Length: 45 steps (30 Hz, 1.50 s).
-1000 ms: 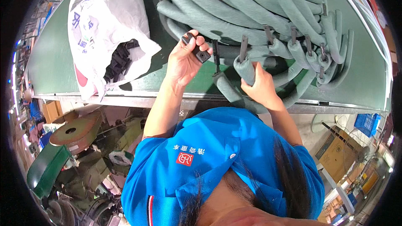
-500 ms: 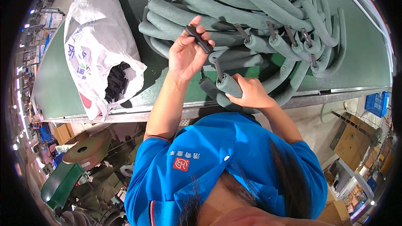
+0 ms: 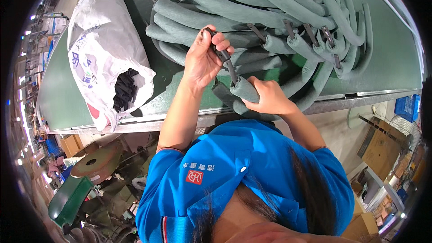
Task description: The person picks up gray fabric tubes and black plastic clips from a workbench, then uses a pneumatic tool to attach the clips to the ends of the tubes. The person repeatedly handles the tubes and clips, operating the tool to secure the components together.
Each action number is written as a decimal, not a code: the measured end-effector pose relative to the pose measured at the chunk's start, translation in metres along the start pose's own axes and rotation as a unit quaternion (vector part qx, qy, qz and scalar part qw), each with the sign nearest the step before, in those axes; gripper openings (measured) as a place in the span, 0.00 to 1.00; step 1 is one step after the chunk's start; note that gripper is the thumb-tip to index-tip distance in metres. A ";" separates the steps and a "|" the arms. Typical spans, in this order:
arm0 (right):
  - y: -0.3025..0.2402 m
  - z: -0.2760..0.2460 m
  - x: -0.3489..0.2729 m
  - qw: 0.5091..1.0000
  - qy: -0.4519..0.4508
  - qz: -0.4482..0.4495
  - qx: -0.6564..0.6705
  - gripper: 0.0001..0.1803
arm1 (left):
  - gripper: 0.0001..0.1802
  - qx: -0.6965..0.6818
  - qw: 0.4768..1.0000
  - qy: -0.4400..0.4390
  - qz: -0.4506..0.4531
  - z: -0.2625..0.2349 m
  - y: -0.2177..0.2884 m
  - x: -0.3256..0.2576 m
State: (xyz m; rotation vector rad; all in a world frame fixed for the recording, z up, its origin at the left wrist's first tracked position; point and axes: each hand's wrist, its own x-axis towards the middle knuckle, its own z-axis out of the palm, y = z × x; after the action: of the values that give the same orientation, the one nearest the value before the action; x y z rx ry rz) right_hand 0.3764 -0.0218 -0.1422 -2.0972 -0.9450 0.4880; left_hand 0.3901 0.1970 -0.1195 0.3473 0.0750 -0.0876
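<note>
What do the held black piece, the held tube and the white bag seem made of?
Black piece: probably plastic, satin, showing soft highlights. Held tube: cover perhaps foam or fabric, matte, faintly mottled. White bag: likely thin plastic, slightly shiny, with creases.

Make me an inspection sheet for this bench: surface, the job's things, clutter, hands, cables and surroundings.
Surface: green tabletop with a metal front edge.
Job's things: grey-green padded tubes with dark strips at their ends; open white bag holding dark pieces.
Clutter: padded tubes heaped and overlapping.
Left hand: grips a black part, which appears to meet the strip of the held tube.
Right hand: grips the held tube near its end.
Cables: nothing clearly seen.
Surroundings: blue crate and cardboard box at right; green curved housing at lower left.
</note>
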 end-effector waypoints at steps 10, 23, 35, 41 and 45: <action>0.003 0.006 -0.001 0.997 -0.059 0.054 -0.023 0.21 | 0.18 0.079 0.995 0.065 0.020 0.016 -0.014 -0.009; 0.015 0.024 0.006 0.995 -0.091 0.037 -0.020 0.23 | 0.17 0.135 0.981 0.076 0.118 -0.017 -0.044 -0.049; 0.009 0.041 0.004 0.998 -0.030 0.044 -0.026 0.26 | 0.09 0.683 0.443 0.495 0.302 -0.225 0.182 -0.134; 0.000 0.034 0.012 0.999 0.000 0.009 -0.040 0.24 | 0.21 0.884 0.230 0.407 0.008 -0.272 0.216 -0.113; 0.005 -0.001 0.017 0.989 0.122 -0.013 -0.085 0.18 | 0.18 0.743 0.433 0.509 0.040 -0.252 0.215 -0.164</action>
State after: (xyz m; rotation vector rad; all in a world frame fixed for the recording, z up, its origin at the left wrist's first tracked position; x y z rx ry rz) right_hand 0.3904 -0.0110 -0.1458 -2.2326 -0.8956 0.1354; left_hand 0.2336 0.4963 -0.2688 2.2221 1.2787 0.2169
